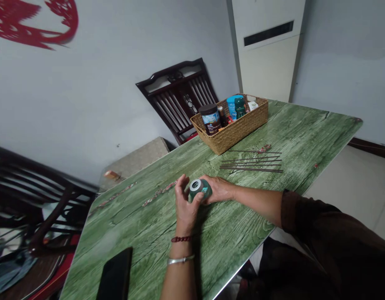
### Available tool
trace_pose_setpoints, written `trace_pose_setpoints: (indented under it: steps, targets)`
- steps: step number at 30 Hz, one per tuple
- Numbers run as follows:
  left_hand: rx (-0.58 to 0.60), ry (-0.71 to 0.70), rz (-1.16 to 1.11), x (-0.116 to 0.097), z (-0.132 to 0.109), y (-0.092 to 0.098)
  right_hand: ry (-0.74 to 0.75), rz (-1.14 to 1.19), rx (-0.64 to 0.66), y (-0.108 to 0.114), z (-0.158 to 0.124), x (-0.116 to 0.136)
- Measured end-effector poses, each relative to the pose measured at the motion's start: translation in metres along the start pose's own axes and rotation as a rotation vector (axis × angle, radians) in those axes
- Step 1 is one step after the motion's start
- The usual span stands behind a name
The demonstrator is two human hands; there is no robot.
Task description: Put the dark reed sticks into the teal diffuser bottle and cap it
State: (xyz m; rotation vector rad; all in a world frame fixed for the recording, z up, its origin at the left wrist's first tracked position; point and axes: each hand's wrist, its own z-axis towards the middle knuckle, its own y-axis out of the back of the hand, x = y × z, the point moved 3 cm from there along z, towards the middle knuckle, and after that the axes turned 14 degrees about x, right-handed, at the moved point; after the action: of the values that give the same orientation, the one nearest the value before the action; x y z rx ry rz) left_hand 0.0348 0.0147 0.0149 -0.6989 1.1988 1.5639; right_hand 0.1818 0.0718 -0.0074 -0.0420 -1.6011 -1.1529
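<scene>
The left hand (186, 208) and right hand (219, 188) close around a green tape roll (201, 188) from either side, fingers curled and pressing it between them, its white core facing up; whether it touches the table (242, 212) below is hard to tell. Dark sticks (251, 163) lie beyond the hands, near a wicker basket (232, 129) of jars, and a black phone (115, 275) lies nearer the left wrist.
</scene>
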Motion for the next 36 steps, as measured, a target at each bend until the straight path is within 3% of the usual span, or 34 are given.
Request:
trace_pose_setpoints:
  steps: [3, 8, 11, 14, 18, 23, 31, 36]
  targets:
    - [-0.064, 0.024, 0.09, 0.001, 0.0, 0.002, 0.005, -0.009, -0.014, 0.0, 0.0, 0.0]
    - [0.127, -0.014, -0.068, -0.002, -0.002, 0.002, -0.007, -0.019, -0.009, 0.0, -0.001, -0.001]
    - [0.032, -0.029, 0.054, -0.004, -0.002, 0.004, 0.003, -0.035, -0.008, -0.001, -0.001, 0.0]
    - [0.021, 0.025, 0.18, -0.004, -0.001, 0.002, -0.009, -0.088, -0.018, -0.003, -0.002, 0.001]
    - [-0.033, 0.077, 0.165, -0.002, 0.001, 0.0, 0.016, -0.098, -0.01, -0.005, -0.003, 0.004]
    - [-0.15, 0.024, 0.132, -0.004, 0.002, 0.001, 0.083, -0.059, 0.003, -0.009, -0.004, 0.006]
    - [0.066, 0.038, -0.076, -0.004, -0.005, 0.009, 0.039, -0.071, 0.023, -0.005, -0.006, 0.012]
    - [-0.025, 0.047, 0.006, -0.002, -0.001, 0.01, 0.065, -0.061, 0.034, -0.007, -0.005, 0.009]
